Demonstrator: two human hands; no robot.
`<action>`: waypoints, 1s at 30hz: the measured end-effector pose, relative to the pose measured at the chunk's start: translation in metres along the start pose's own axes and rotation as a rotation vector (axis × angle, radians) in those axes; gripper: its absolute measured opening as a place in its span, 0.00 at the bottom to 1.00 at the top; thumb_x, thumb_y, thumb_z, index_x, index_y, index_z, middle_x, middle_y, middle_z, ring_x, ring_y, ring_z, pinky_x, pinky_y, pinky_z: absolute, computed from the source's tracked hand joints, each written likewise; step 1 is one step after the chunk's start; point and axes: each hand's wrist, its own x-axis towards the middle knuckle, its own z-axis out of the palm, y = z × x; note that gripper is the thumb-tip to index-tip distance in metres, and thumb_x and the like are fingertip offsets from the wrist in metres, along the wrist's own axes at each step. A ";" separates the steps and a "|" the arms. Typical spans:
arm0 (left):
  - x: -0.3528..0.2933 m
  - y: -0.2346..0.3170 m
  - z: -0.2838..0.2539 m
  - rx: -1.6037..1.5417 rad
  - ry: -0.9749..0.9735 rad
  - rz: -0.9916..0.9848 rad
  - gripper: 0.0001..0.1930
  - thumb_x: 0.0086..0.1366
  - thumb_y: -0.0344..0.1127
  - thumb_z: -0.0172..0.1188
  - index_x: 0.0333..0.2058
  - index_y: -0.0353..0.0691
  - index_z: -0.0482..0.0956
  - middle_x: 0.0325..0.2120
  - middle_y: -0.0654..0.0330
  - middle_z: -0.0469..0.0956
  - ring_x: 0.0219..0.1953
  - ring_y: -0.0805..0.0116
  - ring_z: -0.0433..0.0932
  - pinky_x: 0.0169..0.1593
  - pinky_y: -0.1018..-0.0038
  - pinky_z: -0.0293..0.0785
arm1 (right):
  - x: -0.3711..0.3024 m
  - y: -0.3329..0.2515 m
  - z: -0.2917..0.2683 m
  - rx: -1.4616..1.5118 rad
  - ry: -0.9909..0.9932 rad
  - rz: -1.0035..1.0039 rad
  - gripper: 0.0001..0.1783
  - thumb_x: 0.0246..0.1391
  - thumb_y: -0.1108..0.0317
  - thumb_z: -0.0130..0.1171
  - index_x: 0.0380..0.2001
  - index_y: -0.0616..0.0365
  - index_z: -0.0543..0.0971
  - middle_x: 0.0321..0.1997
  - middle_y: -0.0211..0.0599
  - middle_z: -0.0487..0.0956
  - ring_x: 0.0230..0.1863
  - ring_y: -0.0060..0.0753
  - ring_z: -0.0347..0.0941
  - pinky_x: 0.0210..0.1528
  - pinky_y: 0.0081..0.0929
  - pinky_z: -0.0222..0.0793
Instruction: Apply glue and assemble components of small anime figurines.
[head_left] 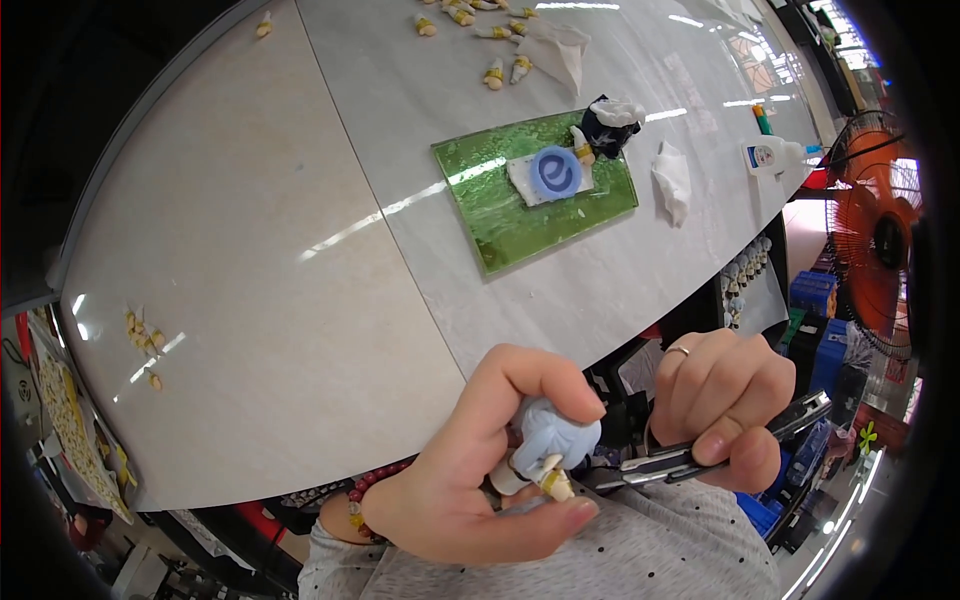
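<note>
Near the table's front edge, my left hand (480, 450) is closed round a small figurine (558, 432) with pale blue hair. A small cream-and-yellow piece sticks out from the figurine toward my thumb. My right hand (722, 405) grips a slim black-and-silver knife-like tool (660, 463), whose narrow end points left at the figurine. How far that end reaches, and whether it touches the figurine, I cannot tell. Both hands are over my lap, close together.
On the table, a green board (490, 230) carries a round blue dish (556, 173). Beside it are a black container (612, 125), a crumpled tissue (672, 183) and a white glue bottle (770, 156). Small figurine parts (493, 73) lie at the back. An orange fan (880, 240) stands at right.
</note>
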 end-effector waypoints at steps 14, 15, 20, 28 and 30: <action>-0.001 0.001 -0.004 0.046 -0.035 -0.051 0.31 0.39 0.19 0.63 0.42 0.41 0.57 0.35 0.53 0.61 0.26 0.80 0.61 0.30 0.85 0.58 | 0.005 0.004 -0.003 -0.104 -0.133 0.105 0.06 0.33 0.78 0.56 0.11 0.64 0.70 0.11 0.38 0.73 0.07 0.26 0.60 0.09 0.20 0.50; -0.002 0.001 -0.006 0.047 -0.031 -0.049 0.31 0.39 0.19 0.63 0.42 0.41 0.57 0.35 0.53 0.61 0.26 0.80 0.61 0.30 0.85 0.58 | 0.007 0.006 -0.004 -0.097 -0.152 0.098 0.06 0.33 0.79 0.56 0.10 0.64 0.70 0.10 0.38 0.72 0.07 0.26 0.60 0.08 0.20 0.51; -0.001 -0.001 -0.008 -0.043 -0.179 -0.096 0.24 0.53 0.23 0.55 0.47 0.39 0.54 0.32 0.67 0.59 0.27 0.86 0.57 0.31 0.87 0.55 | 0.015 0.006 -0.006 -0.044 -0.220 0.105 0.09 0.32 0.81 0.56 0.07 0.63 0.69 0.08 0.37 0.71 0.06 0.26 0.60 0.07 0.18 0.51; -0.002 0.001 -0.009 -0.053 -0.164 -0.194 0.26 0.51 0.22 0.56 0.46 0.40 0.54 0.31 0.67 0.60 0.24 0.86 0.58 0.28 0.88 0.55 | 0.023 0.002 -0.008 -0.088 -0.323 0.176 0.11 0.32 0.82 0.55 0.06 0.62 0.67 0.06 0.34 0.66 0.05 0.28 0.59 0.08 0.21 0.49; -0.001 0.003 -0.008 -0.078 -0.167 -0.247 0.27 0.50 0.21 0.56 0.47 0.40 0.54 0.32 0.67 0.60 0.24 0.86 0.58 0.29 0.88 0.55 | 0.023 -0.001 -0.008 -0.102 -0.336 0.195 0.11 0.32 0.82 0.55 0.06 0.62 0.67 0.06 0.34 0.67 0.05 0.28 0.59 0.08 0.21 0.49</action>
